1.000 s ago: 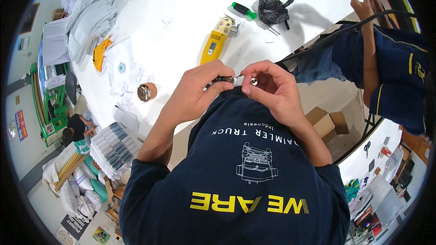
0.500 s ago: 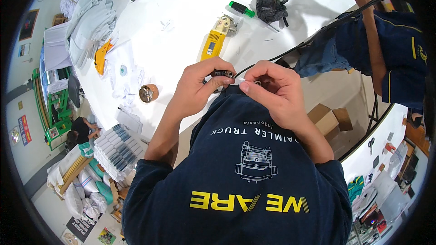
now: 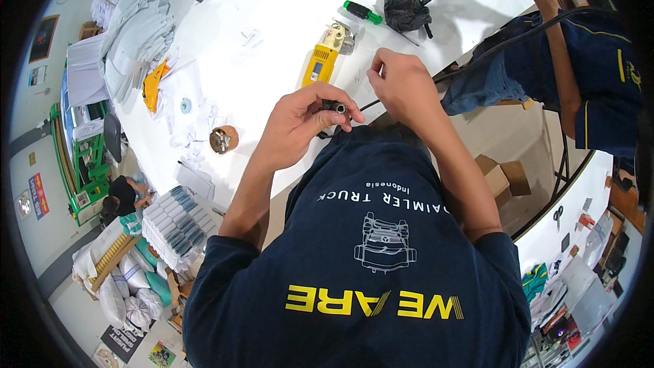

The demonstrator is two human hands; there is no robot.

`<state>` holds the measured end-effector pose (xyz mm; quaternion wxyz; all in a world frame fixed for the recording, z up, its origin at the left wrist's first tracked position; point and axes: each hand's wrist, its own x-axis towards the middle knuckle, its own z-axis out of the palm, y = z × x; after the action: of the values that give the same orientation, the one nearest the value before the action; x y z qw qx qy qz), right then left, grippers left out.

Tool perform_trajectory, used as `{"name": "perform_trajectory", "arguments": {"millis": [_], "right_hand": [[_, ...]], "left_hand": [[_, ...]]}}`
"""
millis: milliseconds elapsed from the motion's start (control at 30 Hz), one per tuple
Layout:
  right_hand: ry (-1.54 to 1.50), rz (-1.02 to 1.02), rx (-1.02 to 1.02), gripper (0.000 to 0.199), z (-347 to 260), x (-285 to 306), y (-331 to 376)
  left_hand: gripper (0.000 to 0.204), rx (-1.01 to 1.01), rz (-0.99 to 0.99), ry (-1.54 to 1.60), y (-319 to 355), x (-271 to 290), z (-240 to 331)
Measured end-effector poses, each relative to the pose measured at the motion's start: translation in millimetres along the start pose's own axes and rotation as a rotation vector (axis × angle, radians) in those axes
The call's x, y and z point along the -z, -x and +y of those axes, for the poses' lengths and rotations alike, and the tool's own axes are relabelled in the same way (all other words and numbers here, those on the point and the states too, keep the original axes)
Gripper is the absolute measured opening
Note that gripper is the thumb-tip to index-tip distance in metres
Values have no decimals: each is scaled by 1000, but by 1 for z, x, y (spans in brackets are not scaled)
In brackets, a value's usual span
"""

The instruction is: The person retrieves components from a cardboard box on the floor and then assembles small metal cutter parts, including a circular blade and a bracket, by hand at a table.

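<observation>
Near the table's front edge my left hand [image 3: 291, 126] is closed around a small black cable connector [image 3: 332, 105] with a round metal end facing out. A thin black cable [image 3: 370, 104] runs from beside it toward the right. My right hand [image 3: 405, 85] is lifted over the table edge, apart from the connector. Its fingers are curled in, and whatever they hold is hidden. Just beyond my hands lies a yellow handheld rotary cutter [image 3: 321, 61] with a pale head. Farther off are a green-and-black screwdriver [image 3: 362, 12] and a knotted black plastic bag [image 3: 405, 11].
A round brown tin [image 3: 223, 140] of metal bits stands on the white table [image 3: 272, 54], left of my hands. Piled pale cloth [image 3: 139, 34] covers the far left. At the right, a co-worker [image 3: 579, 82] stands by the table. An open cardboard box [image 3: 501, 178] sits below.
My right hand has moved up and away from the connector, over the table; the small ring-shaped part seen at its fingers is now hidden. My left hand keeps its hold, almost in place.
</observation>
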<state>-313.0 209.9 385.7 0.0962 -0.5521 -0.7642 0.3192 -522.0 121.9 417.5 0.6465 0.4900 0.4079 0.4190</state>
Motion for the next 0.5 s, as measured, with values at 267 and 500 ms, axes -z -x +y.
{"name": "perform_trajectory", "arguments": {"millis": [267,500], "right_hand": [[389,-194,-60,24,40,-91,-83],[361,-226,-90,25,52,-104,-92]], "left_hand": [[18,-1,35,-66,-1,-2,0],[20,77,133,-222,2,12,-2]]}}
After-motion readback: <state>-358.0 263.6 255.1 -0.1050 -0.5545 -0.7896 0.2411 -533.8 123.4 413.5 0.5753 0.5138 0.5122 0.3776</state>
